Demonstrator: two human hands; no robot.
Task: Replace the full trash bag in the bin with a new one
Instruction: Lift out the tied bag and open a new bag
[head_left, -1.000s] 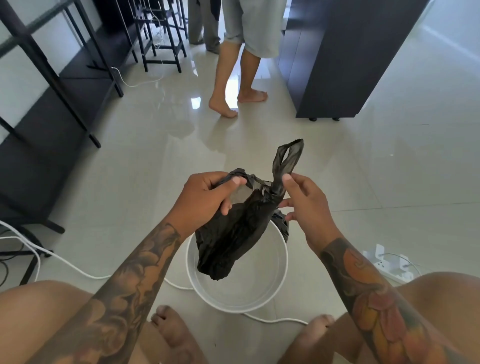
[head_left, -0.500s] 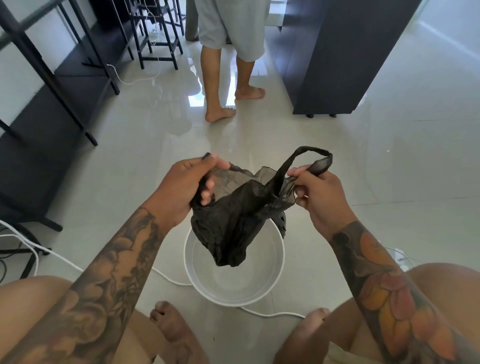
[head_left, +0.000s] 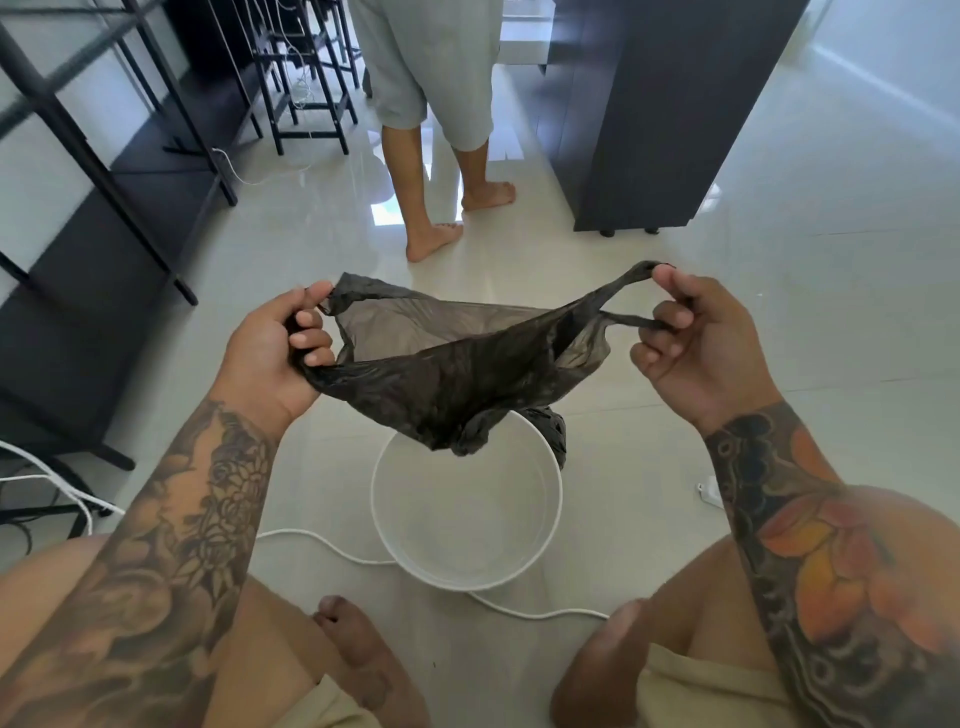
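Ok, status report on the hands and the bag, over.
Left hand and right hand both gripping black bag, mouth stretched open. Bag above white bin, not in. Nothing blocking.

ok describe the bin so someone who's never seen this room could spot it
On the pale tiled floor, look between the seated person's knees, below the black bag stretched between both hands. The bin is the round white bucket there, unlined, with a white cable curling past its base.

Bag (head_left: 457, 384) stretched between left hand (head_left: 270, 353) and right hand (head_left: 696, 343), hanging above bin (head_left: 467, 566). Bin on floor (head_left: 779, 291) between knees. Cable (head_left: 332, 545) runs along floor in front of bin, nearer the wearer. Second person (head_left: 441, 104) stands beyond bag. Cabinet (head_left: 660, 104) far right, shelving (head_left: 104, 156) along left edge.
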